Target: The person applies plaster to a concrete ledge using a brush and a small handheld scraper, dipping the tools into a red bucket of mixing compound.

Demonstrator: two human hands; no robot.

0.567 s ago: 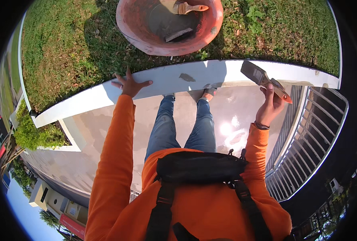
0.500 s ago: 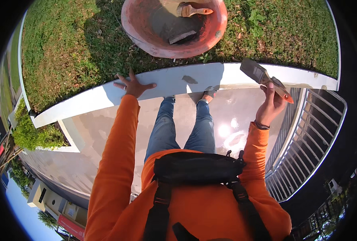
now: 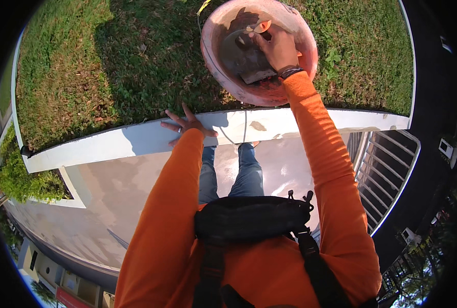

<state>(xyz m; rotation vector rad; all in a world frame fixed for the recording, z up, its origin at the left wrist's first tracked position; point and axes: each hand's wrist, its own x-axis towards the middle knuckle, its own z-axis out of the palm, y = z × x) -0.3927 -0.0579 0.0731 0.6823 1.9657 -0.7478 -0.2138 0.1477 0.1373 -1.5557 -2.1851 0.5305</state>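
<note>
My right hand (image 3: pixel 280 50) is inside a reddish round basin (image 3: pixel 211 59), gripping a paintbrush (image 3: pixel 262 27) by its orange-tipped handle. The bristles are down in the grey wet mix (image 3: pixel 233 51) and hard to make out. A flat slab-like piece (image 3: pixel 258 76) lies in the basin below my fingers. A bit of orange beside my wrist may belong to the second brush, mostly hidden by my hand. My left hand (image 3: pixel 189 126) rests with fingers spread on the white ledge (image 3: pixel 156 137), holding nothing.
The basin stands on grass (image 3: pixel 136 61) just beyond the ledge. A metal railing (image 3: pixel 387 164) rises at the right. Grey paving (image 3: pixel 120 190) lies below the ledge, around my legs (image 3: pixel 241 177). A green shrub (image 3: pixel 31 174) grows at the left.
My right hand has carried the brush from above the ledge's right part forward into the basin. The view has shifted, and my left hand stays spread on the ledge.
</note>
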